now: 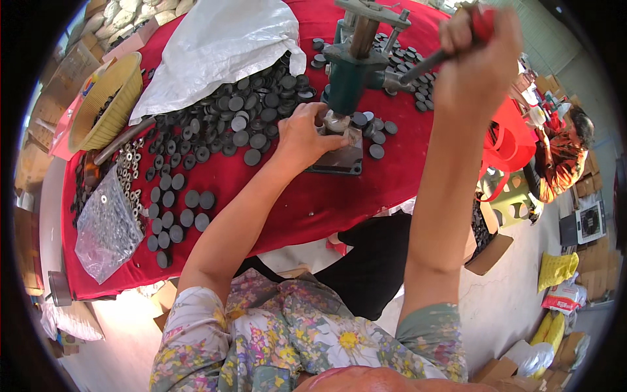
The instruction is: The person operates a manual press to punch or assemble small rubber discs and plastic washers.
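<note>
Press on red cloth; pale floor; cartons

Press on tbl = clock centre. Disc pile ~8:30, sack ~9:30 behind it, basket @ 9 past both. Poly bag @ 8, disc rows R of it. More discs ~3.

R fingers on press lever, L fingers at base, blk discs, red cloth
</note>
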`<state>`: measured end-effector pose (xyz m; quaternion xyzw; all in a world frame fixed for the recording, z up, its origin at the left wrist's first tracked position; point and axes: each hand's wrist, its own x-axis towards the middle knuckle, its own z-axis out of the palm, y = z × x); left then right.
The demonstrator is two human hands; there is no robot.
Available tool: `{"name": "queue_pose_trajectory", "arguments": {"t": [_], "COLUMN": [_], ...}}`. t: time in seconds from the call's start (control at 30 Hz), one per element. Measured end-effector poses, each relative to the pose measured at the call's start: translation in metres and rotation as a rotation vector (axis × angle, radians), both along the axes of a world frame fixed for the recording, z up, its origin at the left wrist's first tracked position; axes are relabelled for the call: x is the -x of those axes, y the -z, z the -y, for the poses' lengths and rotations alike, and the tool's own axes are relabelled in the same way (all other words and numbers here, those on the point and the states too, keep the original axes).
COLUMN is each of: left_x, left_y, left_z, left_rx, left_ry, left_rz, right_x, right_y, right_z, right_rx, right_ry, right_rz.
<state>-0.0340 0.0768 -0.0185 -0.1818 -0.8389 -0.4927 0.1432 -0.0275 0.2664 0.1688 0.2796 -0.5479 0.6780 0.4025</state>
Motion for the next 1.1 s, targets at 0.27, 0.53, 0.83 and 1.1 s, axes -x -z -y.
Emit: {"name": "queue_pose_trajectory", "arguments": {"t": [0.27,0.53,0.83,1.1], "left_x": [-0.072,-0.126,-0.121,-0.096], "left_y": [-0.049,-0.014,-0.016,-0.022], "left_z": [0.132,0.196,0.194,0.188], "left_rx": [0.471,0.700,0.701,0.853], "left_ry": [-0.077,-0.332,-0.221,-0.141], "left_rz": [-0.065,-0.028,-0.013,0.018], "right_x": [-0.104,-0.074,-0.002,0.052], "right_y": [0.178,0.073,-0.025,-0.041], "right_z": [0.021,0.027,0.027,0.007], "right_rx": [-0.090,0.047,0.268,0.332], "right_ry": [0.392,0.217,0.101,0.075], "right_rz": [-0.207,-0.196,0.139,0.227]}}
